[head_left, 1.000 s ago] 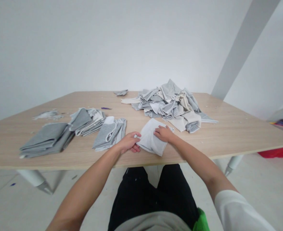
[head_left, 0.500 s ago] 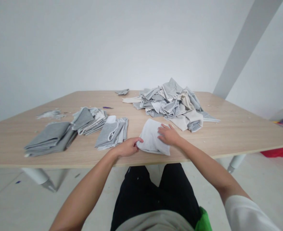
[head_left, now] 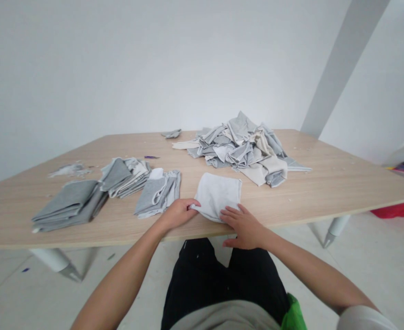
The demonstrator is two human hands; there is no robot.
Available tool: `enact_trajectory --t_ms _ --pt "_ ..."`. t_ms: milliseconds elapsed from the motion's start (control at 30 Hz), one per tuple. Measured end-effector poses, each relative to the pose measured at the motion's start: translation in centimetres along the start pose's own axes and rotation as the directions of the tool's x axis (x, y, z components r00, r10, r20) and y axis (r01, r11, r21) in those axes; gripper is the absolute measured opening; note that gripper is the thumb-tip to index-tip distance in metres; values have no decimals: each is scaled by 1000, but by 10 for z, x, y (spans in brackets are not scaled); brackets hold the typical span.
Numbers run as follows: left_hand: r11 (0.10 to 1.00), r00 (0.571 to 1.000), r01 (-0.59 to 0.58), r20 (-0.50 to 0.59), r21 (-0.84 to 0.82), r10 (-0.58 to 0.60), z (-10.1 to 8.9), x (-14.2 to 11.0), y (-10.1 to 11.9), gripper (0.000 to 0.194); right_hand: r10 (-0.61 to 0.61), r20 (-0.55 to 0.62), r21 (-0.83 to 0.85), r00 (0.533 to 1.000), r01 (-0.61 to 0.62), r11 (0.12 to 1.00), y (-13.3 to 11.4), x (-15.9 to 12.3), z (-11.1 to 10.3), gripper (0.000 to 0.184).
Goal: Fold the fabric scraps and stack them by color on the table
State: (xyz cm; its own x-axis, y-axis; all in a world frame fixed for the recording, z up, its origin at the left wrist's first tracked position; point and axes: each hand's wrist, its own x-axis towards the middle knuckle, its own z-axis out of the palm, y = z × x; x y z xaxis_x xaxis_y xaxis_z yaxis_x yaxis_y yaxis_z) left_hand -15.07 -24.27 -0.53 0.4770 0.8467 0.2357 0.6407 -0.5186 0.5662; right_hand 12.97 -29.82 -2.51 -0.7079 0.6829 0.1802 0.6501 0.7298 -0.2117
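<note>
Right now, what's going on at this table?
A person is working on a pale grey cloth at the near edge of the wooden table. The left hand pinches its near left corner, while the right hand rests spread at its near right side. To the left lie three stacks of folded cloth; beyond the hands, towards the right, is a loose heap of crumpled grey and cream pieces.

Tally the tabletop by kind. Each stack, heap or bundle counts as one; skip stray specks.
Folded cloth stacks: 3
Loose cloth heap: 1
Pale front cloth: 1
Small grey bundle: 1
Slim purple item: 1
White fluff pile: 1
Total: 8
</note>
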Motion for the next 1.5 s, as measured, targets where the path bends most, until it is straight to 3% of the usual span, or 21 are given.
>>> enact_trajectory --t_ms 233,433,567,833,1033,1200,1333,1433,1500 --pt "988 976 -151 -162 -10 147 -5 -1 3 21 76 -77 -111 994 -84 990 -9 4 7 61" --pt "958 962 -249 -154 -142 227 -2 -2 3 18 106 -148 -150 983 -128 980 -19 15 11 51" --pt "920 950 -300 -164 -251 265 -1 -4 3 15 101 -183 -117 978 -124 985 -20 17 9 28" --pt "893 978 -165 -187 -418 93 -3 -11 2 18 120 -304 29 945 -117 993 -3 8 7 23" --pt "925 987 -111 -151 -363 59 -5 -16 3 21 181 -407 241 895 -85 967 12 3 8 23" --pt "968 971 22 -224 -248 -79 -2 -14 5 26 258 -378 421 889 -83 903 19 4 14 23" --pt "968 964 11 -254 -250 -76 -1 -12 10 27 365 -342 463 866 -182 867 20 3 10 40" --pt "966 966 7 -248 -257 -72 -1 -11 12 27 247 -405 372 880 -89 924 18 3 2 52" --pt "967 967 4 -245 -254 -68 0 -11 12 27 126 -438 261 890 -9 965 16 5 -3 48"
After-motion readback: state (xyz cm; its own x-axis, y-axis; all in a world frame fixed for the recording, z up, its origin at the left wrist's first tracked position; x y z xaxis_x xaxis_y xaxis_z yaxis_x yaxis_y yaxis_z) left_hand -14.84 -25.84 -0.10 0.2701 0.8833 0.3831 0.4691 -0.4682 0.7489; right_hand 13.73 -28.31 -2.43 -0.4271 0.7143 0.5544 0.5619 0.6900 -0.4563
